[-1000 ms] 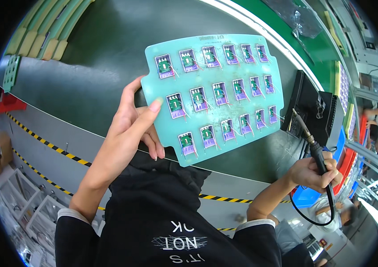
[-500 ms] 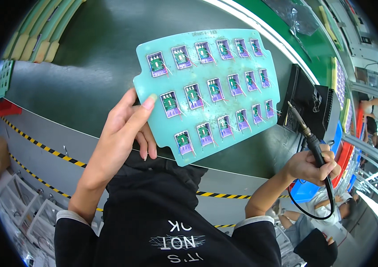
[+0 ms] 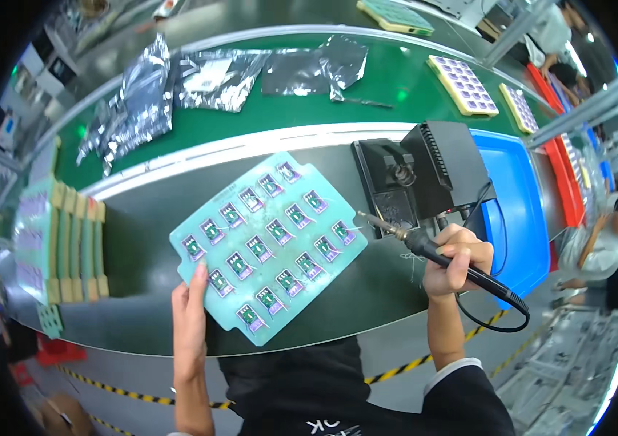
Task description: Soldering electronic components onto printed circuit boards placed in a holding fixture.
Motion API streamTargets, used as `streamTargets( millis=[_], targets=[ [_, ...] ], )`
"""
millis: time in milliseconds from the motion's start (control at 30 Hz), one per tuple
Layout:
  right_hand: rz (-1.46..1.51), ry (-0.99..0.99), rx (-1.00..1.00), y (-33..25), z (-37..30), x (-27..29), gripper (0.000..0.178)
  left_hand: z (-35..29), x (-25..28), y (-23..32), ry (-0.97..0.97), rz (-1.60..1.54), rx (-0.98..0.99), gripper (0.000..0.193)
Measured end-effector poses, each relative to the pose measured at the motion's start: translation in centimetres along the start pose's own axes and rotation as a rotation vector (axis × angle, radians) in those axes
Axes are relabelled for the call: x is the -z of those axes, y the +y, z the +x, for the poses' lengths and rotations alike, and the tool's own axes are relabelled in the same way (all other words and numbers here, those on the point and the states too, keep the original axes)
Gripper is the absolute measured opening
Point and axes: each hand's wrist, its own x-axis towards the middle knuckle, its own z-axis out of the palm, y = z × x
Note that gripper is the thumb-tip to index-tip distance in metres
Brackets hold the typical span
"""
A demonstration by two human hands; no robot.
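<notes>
My left hand [image 3: 189, 312] grips the lower left edge of a pale green fixture plate [image 3: 262, 219], thumb on top, its other fingers mostly hidden. The plate lies tilted over the dark bench. Its rows of pockets hold small green circuit boards [image 3: 259, 248] in purple housings with thin wires. A black-handled soldering iron [image 3: 419, 243] is in my closed right hand [image 3: 458, 261]. Its metal tip points left, close to the plate's right corner; whether it touches a wire I cannot tell.
Right of the plate stand a black iron stand [image 3: 382, 178] and a black soldering station [image 3: 446, 163]. A blue bin [image 3: 516, 182] lies beyond them. More plates stand on edge at the left [image 3: 69, 247]. Silvery bags [image 3: 218, 80] lie on the green conveyor [image 3: 287, 105]. People sit at far right.
The view has shifted toward the conveyor. The plate has turned and now appears lower over the bench. The iron's tip has come close to the plate's right corner; both grips persist.
</notes>
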Motion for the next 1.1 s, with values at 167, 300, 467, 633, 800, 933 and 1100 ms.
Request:
streamTargets(
  millis=[167, 300, 467, 633, 800, 933, 1100],
  targets=[
    [0.015, -0.001, 0.012, -0.9, 0.8, 0.5, 0.008, 2.4, 0.0, 0.6, -0.043, -0.157, 0.01, 0.035],
    [0.035, -0.015, -0.002, -1.4, 1.3, 1.0, 0.007, 2.6, -1.3, 1.7, -0.013, -0.244, -0.068, 0.037],
    [0.02, -0.038, 0.086, -2.2, 1.6, 2.5, 0.024, 3.7, -2.0, 2.9, -0.072, -0.352, -0.196, 0.039],
    [0.019, 0.021, 0.125, -3.9, 0.1, 4.4, 0.007, 9.0, -6.1, 6.9, -0.232, -0.486, -0.316, 0.044],
    [0.044, 0.067, 0.126, -4.4, -0.3, 5.1, 0.007, 19.3, -17.0, 10.4, -0.416, -0.64, -0.337, 0.04],
    [-0.099, 0.036, 0.159, -4.7, -1.0, 5.7, 0.007, 27.8, -26.0, 10.6, -0.436, -0.934, 0.018, 0.04],
    [-0.233, 0.041, 0.11, -5.4, -2.6, 7.9, 0.009, 29.1, -33.0, 6.3, -0.419, -0.872, 0.057, 0.039]
  ],
)
